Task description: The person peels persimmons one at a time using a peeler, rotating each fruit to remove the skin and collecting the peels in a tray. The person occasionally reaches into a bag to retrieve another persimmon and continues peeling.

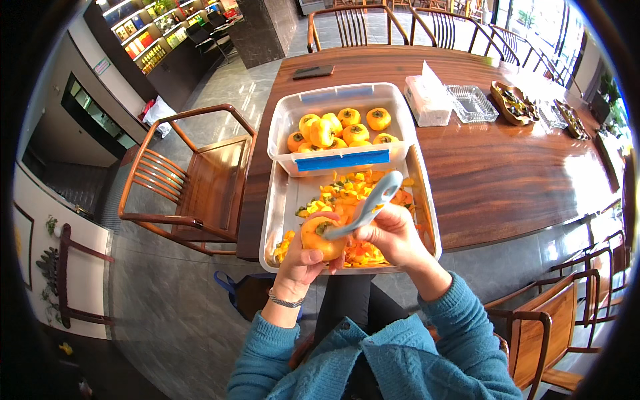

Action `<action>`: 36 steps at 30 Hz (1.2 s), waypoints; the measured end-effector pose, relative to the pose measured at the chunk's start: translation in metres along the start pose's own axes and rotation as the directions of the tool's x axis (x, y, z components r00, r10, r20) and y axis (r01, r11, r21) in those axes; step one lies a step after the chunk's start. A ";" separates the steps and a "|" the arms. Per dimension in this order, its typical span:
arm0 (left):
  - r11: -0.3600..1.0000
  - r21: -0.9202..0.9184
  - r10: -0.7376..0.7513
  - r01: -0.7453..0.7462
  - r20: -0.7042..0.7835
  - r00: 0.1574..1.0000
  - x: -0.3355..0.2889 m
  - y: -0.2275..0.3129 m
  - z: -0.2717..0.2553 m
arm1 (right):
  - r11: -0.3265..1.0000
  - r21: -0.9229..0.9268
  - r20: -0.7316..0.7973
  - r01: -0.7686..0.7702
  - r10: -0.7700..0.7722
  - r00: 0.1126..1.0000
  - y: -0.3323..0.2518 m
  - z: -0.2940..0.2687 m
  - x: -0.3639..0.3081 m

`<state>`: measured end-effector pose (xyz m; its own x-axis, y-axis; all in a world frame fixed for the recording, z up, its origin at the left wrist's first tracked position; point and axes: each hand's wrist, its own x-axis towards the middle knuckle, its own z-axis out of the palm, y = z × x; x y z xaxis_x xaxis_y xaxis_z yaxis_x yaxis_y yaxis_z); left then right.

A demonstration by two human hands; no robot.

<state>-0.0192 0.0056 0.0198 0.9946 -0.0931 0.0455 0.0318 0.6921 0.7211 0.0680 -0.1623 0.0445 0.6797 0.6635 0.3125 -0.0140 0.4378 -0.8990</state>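
Note:
My left hand (298, 265) is wrapped round an orange persimmon (315, 244), its green-brown leafy top tilted up and to the right. In my right hand (397, 237) is a grey-blue peeler (379, 199), gripped with its handle pointing up and away. The peeler's head meets the persimmon beside the leafy top; its blade is too small to make out. Both hands are above the near part of a shallow tray (284, 188), which holds a heap of orange peelings (350, 193) with green bits. Beyond, a clear plastic box (275, 127) with blue latches holds several whole persimmons (348, 137).
The wooden table (493, 180) carries a tissue box (428, 100), a clear glass dish (472, 103), a brown leaf-shaped tray (515, 103) and a dark phone-like object (313, 72). A wooden armchair (210, 173) stands at the left. More chairs line the far and right sides.

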 end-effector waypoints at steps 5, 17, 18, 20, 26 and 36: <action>0.998 0.063 0.007 -0.002 -0.078 0.997 0.003 0.001 -0.002 | 0.989 0.143 -0.182 0.026 0.001 0.983 0.009 -0.006 0.003; 0.977 0.204 0.083 -0.063 -0.090 0.993 0.005 0.006 -0.001 | 0.950 0.307 -0.353 -0.052 0.164 0.921 0.013 -0.019 0.009; 0.979 0.190 0.095 -0.074 -0.105 0.990 0.006 0.005 -0.001 | 0.954 0.292 -0.353 -0.065 0.170 0.920 0.013 -0.019 0.010; 0.984 0.148 0.112 -0.098 -0.090 0.990 0.008 0.004 0.000 | 0.955 0.285 -0.353 -0.084 0.187 0.917 0.012 -0.020 0.011; 0.989 0.038 0.147 -0.142 -0.235 0.961 0.012 -0.002 0.010 | 0.967 0.243 -0.364 -0.082 0.169 0.916 0.006 -0.010 0.007; 0.940 0.328 0.172 -0.095 -0.216 0.961 0.008 -0.002 0.010 | 0.983 0.184 -0.298 -0.015 0.071 0.952 0.000 -0.002 0.006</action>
<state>-0.0118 -0.0036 0.0254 0.9827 0.1841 0.0185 -0.0965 0.4245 0.9003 0.0729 -0.1596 0.0458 0.8644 0.4821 0.1429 -0.1591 0.5317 -0.8319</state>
